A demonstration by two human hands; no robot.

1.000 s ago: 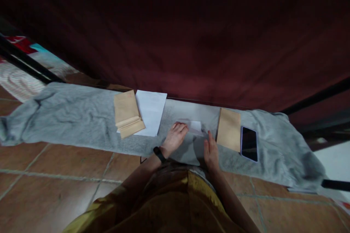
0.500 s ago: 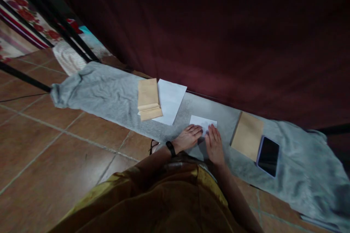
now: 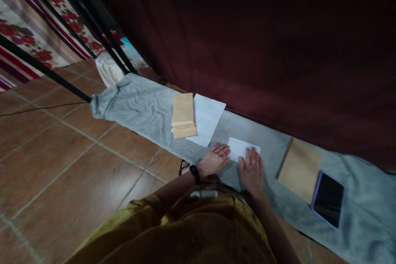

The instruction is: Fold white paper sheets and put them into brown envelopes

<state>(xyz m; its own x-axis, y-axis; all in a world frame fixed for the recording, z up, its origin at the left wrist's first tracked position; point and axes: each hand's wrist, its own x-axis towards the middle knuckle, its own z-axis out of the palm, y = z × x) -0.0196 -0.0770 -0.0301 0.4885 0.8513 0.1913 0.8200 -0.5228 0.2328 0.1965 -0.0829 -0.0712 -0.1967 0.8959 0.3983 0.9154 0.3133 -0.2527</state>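
A small white piece of folded-looking paper [image 3: 237,146] lies on the grey cloth [image 3: 272,140] in front of me. My left hand [image 3: 215,159], with a black band at the wrist, lies flat with its fingertips at the paper's left edge. On the paper's lower right part rests my right hand [image 3: 252,170], palm down, fingers stretched out. Neither hand is wrapped round anything. To the left is a larger white sheet [image 3: 210,117], partly under a stack of brown envelopes [image 3: 183,109].
A brown envelope [image 3: 300,169] lies to the right, with a phone [image 3: 328,199] beside it. Behind the cloth-covered surface hangs a dark red curtain [image 3: 247,49]. Black metal bars [image 3: 46,68] stand at the left above the tiled floor [image 3: 62,165].
My view has shifted, so things appear further right. My hands have moved apart on the paper: the right one slid rightward, the left one sits nearer its left edge.
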